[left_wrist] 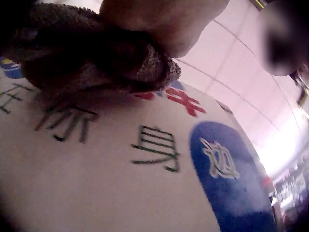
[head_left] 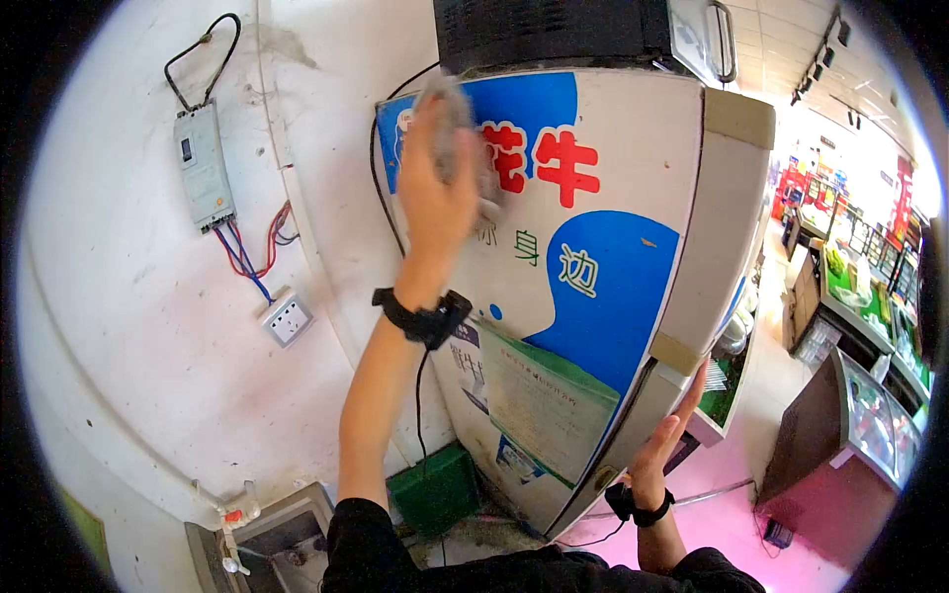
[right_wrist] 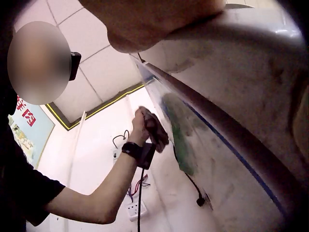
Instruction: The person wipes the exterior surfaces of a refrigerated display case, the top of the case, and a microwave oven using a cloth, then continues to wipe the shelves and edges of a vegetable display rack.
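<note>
On my left, a scuffed white wall [head_left: 129, 306] holds a breaker box [head_left: 205, 168] and socket [head_left: 287, 318]; on my right, shop counters [head_left: 835, 425] stand on a pink-lit floor [head_left: 727, 524].

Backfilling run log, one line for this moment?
left hand: holds gray cloth at printed side of cabinet | right hand: open, at cabinet's front edge | black appliance: on top

Breaker [head_left: 206, 166] above socket [head_left: 287, 318], cabinet [head_left: 633, 138] at right
</note>
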Motion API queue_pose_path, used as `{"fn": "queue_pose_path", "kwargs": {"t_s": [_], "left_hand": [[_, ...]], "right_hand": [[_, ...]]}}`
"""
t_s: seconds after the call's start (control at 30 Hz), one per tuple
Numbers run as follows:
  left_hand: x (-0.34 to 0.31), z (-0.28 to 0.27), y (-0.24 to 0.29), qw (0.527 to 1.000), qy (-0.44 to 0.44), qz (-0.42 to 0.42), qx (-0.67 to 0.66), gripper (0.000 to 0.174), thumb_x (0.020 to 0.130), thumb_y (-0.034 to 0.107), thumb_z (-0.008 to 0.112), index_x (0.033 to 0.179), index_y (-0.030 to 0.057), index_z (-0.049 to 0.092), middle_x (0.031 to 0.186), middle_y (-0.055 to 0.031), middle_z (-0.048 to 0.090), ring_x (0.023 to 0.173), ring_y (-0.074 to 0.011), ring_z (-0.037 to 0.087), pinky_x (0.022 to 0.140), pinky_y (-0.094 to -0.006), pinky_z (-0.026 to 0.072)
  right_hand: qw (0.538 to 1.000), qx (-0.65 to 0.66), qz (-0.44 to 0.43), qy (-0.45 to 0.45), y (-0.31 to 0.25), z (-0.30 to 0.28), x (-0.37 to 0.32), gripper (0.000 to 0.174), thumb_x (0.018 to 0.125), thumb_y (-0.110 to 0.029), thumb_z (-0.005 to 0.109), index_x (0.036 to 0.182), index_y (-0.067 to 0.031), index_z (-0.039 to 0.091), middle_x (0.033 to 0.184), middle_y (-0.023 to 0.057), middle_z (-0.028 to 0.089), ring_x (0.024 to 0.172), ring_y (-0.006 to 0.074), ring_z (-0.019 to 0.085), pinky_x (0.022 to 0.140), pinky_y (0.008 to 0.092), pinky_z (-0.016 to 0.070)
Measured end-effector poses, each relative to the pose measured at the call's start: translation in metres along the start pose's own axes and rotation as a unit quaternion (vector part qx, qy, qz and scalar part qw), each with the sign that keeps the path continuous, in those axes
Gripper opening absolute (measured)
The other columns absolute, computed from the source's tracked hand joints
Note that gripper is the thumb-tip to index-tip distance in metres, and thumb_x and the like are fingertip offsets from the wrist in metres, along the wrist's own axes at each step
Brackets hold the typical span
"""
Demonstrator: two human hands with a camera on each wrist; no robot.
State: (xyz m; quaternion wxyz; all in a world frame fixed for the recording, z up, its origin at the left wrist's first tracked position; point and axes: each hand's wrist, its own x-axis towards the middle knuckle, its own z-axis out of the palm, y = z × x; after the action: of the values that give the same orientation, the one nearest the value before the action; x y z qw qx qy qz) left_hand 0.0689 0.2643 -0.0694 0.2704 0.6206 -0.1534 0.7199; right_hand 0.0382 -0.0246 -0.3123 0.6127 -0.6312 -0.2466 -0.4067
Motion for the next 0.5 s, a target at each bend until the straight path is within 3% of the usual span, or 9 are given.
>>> {"fn": "queue_pose_path", "kwargs": {"t_s": [0.07, 0.17, 0.23, 0.3, 0.33, 0.4, 0.43, 0.5], "left_hand": [[-0.004, 0.009, 0.046, 0.98, -0.047, 0.183, 0.065, 0.043, 0.092, 0.019, 0.065, 0.131, 0.0029, 0.059, 0.144, -0.0171, 0.054, 0.129, -0.0341, 0.054, 0.107, -0.0414, 0.0434], [-0.011, 0.037, 0.069, 0.968, -0.086, 0.232, 0.041, 0.047, 0.09, 0.019, 0.067, 0.133, 0.0035, 0.058, 0.149, -0.0164, 0.049, 0.132, -0.0357, 0.051, 0.108, -0.0435, 0.0423], [-0.006, 0.033, 0.058, 0.966, -0.105, 0.233, 0.043, 0.051, 0.089, 0.019, 0.068, 0.136, 0.0029, 0.056, 0.151, -0.0167, 0.047, 0.131, -0.036, 0.052, 0.108, -0.0418, 0.0429], [-0.013, 0.027, 0.046, 0.987, -0.09, 0.117, 0.067, 0.052, 0.093, 0.022, 0.065, 0.139, 0.0012, 0.054, 0.148, -0.0186, 0.05, 0.129, -0.0371, 0.055, 0.106, -0.0399, 0.0447], [-0.015, 0.021, 0.04, 0.986, -0.092, 0.117, 0.074, 0.052, 0.093, 0.022, 0.065, 0.139, 0.0012, 0.054, 0.148, -0.0186, 0.05, 0.129, -0.0371, 0.055, 0.106, -0.0399, 0.0447], [-0.015, 0.007, 0.041, 0.989, -0.116, -0.031, 0.088, 0.049, 0.099, 0.027, 0.059, 0.138, -0.0015, 0.054, 0.143, -0.0203, 0.055, 0.126, -0.0375, 0.057, 0.104, -0.0382, 0.0462], [-0.015, 0.004, 0.047, 0.988, -0.116, -0.03, 0.096, 0.049, 0.099, 0.027, 0.059, 0.138, -0.0015, 0.054, 0.143, -0.0203, 0.055, 0.126, -0.0375, 0.057, 0.104, -0.0382, 0.0462], [-0.015, 0.004, 0.063, 0.987, -0.09, -0.117, 0.055, 0.049, 0.101, 0.032, 0.056, 0.136, -0.0033, 0.055, 0.139, -0.021, 0.057, 0.125, -0.0373, 0.058, 0.104, -0.0386, 0.0467]], "right_hand": [[1.0, -0.003, -0.005, -0.004, -0.002, -0.001, 0.002, 0.089, 0.1, -0.064, 0.027, 0.158, 0.0018, 0.012, 0.165, 0.0219, 0.011, 0.153, 0.0356, 0.011, 0.122, 0.0489, 0.0097], [1.0, -0.009, -0.003, -0.009, 0.0, -0.004, 0.002, 0.088, 0.101, -0.062, 0.026, 0.157, 0.0034, 0.012, 0.164, 0.0239, 0.011, 0.153, 0.0377, 0.01, 0.122, 0.0497, 0.0088], [0.999, -0.022, -0.014, -0.019, 0.0, -0.005, 0.002, 0.087, 0.101, -0.061, 0.026, 0.157, 0.0037, 0.012, 0.164, 0.0251, 0.01, 0.152, 0.0389, 0.01, 0.122, 0.05, 0.0087], [0.999, -0.027, -0.012, -0.025, -0.009, -0.009, 0.004, 0.084, 0.102, -0.059, 0.027, 0.157, 0.0032, 0.011, 0.164, 0.0259, 0.009, 0.152, 0.0397, 0.011, 0.122, 0.0506, 0.0102], [0.999, -0.038, -0.017, -0.03, -0.01, -0.009, 0.005, 0.083, 0.103, -0.058, 0.027, 0.158, 0.0026, 0.011, 0.164, 0.0263, 0.008, 0.152, 0.0402, 0.011, 0.121, 0.051, 0.011], [0.998, -0.042, -0.029, -0.04, -0.01, -0.011, 0.007, 0.081, 0.103, -0.054, 0.03, 0.158, 0.0019, 0.011, 0.164, 0.0278, 0.008, 0.152, 0.0417, 0.012, 0.121, 0.0519, 0.0137], [0.998, -0.035, -0.027, -0.044, -0.011, -0.013, 0.006, 0.081, 0.103, -0.054, 0.03, 0.158, 0.0019, 0.011, 0.164, 0.0278, 0.008, 0.152, 0.0417, 0.012, 0.121, 0.0519, 0.0137], [0.997, -0.054, -0.036, -0.051, -0.013, -0.016, 0.009, 0.079, 0.104, -0.051, 0.033, 0.158, 0.002, 0.011, 0.164, 0.0279, 0.008, 0.151, 0.0424, 0.013, 0.12, 0.0524, 0.015]]}}
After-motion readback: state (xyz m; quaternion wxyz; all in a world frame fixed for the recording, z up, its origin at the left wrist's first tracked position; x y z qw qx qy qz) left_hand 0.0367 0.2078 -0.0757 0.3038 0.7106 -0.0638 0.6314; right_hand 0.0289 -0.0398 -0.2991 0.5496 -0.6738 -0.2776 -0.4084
